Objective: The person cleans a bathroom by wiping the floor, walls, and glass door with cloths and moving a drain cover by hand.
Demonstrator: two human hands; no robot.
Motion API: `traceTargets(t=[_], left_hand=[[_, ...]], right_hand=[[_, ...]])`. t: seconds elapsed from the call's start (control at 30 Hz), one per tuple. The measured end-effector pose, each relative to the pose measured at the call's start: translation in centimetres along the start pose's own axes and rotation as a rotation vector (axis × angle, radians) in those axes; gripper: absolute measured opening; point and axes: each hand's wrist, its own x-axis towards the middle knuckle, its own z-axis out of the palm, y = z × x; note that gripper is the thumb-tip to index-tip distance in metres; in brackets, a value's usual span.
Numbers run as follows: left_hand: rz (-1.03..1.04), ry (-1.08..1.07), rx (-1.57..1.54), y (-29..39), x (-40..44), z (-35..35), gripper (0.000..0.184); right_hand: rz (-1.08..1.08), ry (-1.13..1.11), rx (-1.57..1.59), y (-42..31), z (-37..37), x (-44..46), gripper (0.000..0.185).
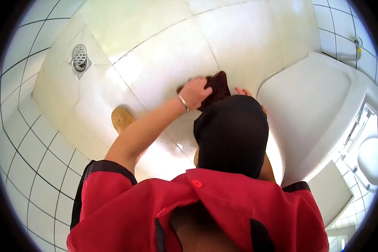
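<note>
Red shirt (248, 201) is filling the near side of the head view, and beyond black fabric (233, 136) the cloth (221, 85) is lying bunched on the floor (168, 54). Curled over it, the left hand (193, 93) is gripping its rumpled middle. Fingers of the right hand (243, 91) are showing nearby; whether it is holding anything, one cannot tell. Looking soft and limp, probably light unless soaked, the cloth is offering its folds as the surest hold.

Open floor (168, 46) lies beyond the dark cloth (221, 86), the white fixture (306, 92) blocking rightward
</note>
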Motion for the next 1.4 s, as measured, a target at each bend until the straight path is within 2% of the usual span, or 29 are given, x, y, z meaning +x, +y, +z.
traceTargets(t=[0.03, 0.1, 0.13, 0.17, 0.23, 0.3, 0.33, 0.37, 0.4, 0.43, 0.47, 0.5, 0.53, 0.57, 0.6, 0.63, 0.7, 0.73, 0.8, 0.9, 0.97, 1.0, 1.03, 1.1, 1.17, 1.2, 1.27, 1.33, 1.4], left_hand=[[-0.008, 0.006, 0.005, 0.8, -1.1, 1.1, 0.016], [-0.144, 0.051, -0.357, 1.7, -3.2, 3.4, 0.020], [-0.320, 0.032, -0.648, 1.7, -3.4, 3.3, 0.025], [-0.340, 0.048, -0.653, 0.9, -3.9, 3.0, 0.025], [0.097, -0.200, -0.542, -2.1, -5.4, -1.1, 0.037], [0.035, -0.197, -0.202, -5.7, -7.4, -5.2, 0.039], [-0.106, -0.136, -0.147, -6.8, -9.2, -7.8, 0.036], [-0.194, -0.113, -0.089, -7.8, -10.4, -10.7, 0.035], [-0.194, -0.086, -0.037, -9.2, -11.6, -13.3, 0.031], [-0.214, 0.000, 0.055, -10.0, -12.9, -15.7, 0.024], [-0.365, 0.030, 0.115, -10.6, -14.1, -17.8, 0.023], [-0.517, 0.064, 0.173, -11.3, -15.0, -19.8, 0.022], [-0.526, 0.094, 0.224, -13.3, -16.1, -21.1, 0.022], [-0.752, 0.247, 0.234, -15.0, -17.6, -20.5, 0.020], [-0.975, 0.401, 0.228, -16.8, -18.6, -19.6, 0.020], [-0.969, 0.418, 0.239, -19.1, -18.9, -19.6, 0.020], [-1.310, 0.713, -0.168, -23.9, -18.5, -20.0, 0.035], [-1.294, 0.739, -0.165, -23.5, -18.4, -21.0, 0.035], [-1.477, 0.593, 0.060, -27.6, -14.9, -22.1, 0.069], [-1.711, 0.410, 0.078, -32.9, -12.0, -21.0, 0.099], [-1.764, 0.513, 0.003, -29.2, -13.2, -22.7, 0.096], [-1.733, 0.677, -0.040, -28.0, -13.5, -22.8, 0.083], [-1.719, 0.664, -0.044, -28.3, -14.1, -22.4, 0.083], [-1.161, 0.840, -0.054, -28.2, -15.2, -21.2, 0.052], [-0.939, 0.591, -0.445, -21.3, -11.9, -19.8, 0.037], [-0.834, 0.573, -0.902, -18.6, -10.7, -16.1, 0.033], [-0.804, 0.338, -0.589, -11.2, -7.1, -8.9, 0.027], [-0.826, 0.305, -0.636, -4.8, -4.1, -4.9, 0.027], [-0.958, 0.296, -0.770, -1.9, -2.0, -3.5, 0.026]], right_hand=[[-0.032, 0.007, -0.013, 0.0, 0.1, -0.5, 0.031], [-0.100, -0.007, -0.044, 0.4, 0.5, -2.1, 0.030], [-0.132, -0.022, -0.058, 0.8, 0.6, -3.0, 0.030], [-0.161, -0.042, -0.066, 1.3, 0.9, -3.4, 0.030], [-0.205, -0.081, -0.075, 2.2, 2.1, -3.2, 0.029], [-0.158, -0.170, -0.006, 3.9, 4.5, -0.1, 0.029], [-0.108, -0.248, 0.093, 5.4, 5.9, 2.7, 0.029], [0.036, 0.483, -0.103, 1.7, 4.9, 4.2, 0.036], [0.202, 0.550, -0.033, 0.4, 2.5, 8.2, 0.042], [0.128, 0.706, -0.031, 0.1, 1.1, 12.7, 0.045], [0.037, 0.765, 0.016, -0.8, -0.5, 17.0, 0.044], [0.008, 0.619, -0.018, -2.1, -1.7, 19.2, 0.039], [-0.170, 0.580, -0.046, -2.3, -1.0, 20.2, 0.038], [-0.336, 0.523, -0.100, -1.7, -0.4, 19.3, 0.037], [-0.354, 0.502, -0.103, -1.3, -0.3, 18.8, 0.037], [-0.365, 0.483, -0.110, -1.2, -0.7, 18.4, 0.037], [-0.392, 0.505, -0.089, -1.1, -0.6, 18.6, 0.037], [-0.402, 0.496, -0.091, -1.4, -0.8, 17.9, 0.038], [-0.429, 0.419, -0.102, -1.6, 0.1, 20.6, 0.039], [-0.440, 0.350, -0.115, -0.3, 0.1, 23.2, 0.040], [-0.409, 0.452, -0.045, 1.3, -2.4, 24.3, 0.039], [-0.360, 0.494, -0.088, 2.2, -2.3, 25.5, 0.039], [-0.343, 0.495, -0.098, 2.5, -2.4, 25.7, 0.039], [-0.263, 0.496, -0.122, 3.4, -1.9, 25.5, 0.038], [-0.266, 0.511, -0.109, 3.8, -1.9, 25.7, 0.037], [-0.251, 0.512, -0.119, 3.6, -1.8, 25.7, 0.037], [-0.222, 0.518, -0.138, 3.7, -1.9, 25.5, 0.036], [-0.229, 0.526, -0.132, 3.6, -1.7, 25.4, 0.036], [-0.257, 0.530, -0.139, 4.3, -1.3, 25.7, 0.037]])
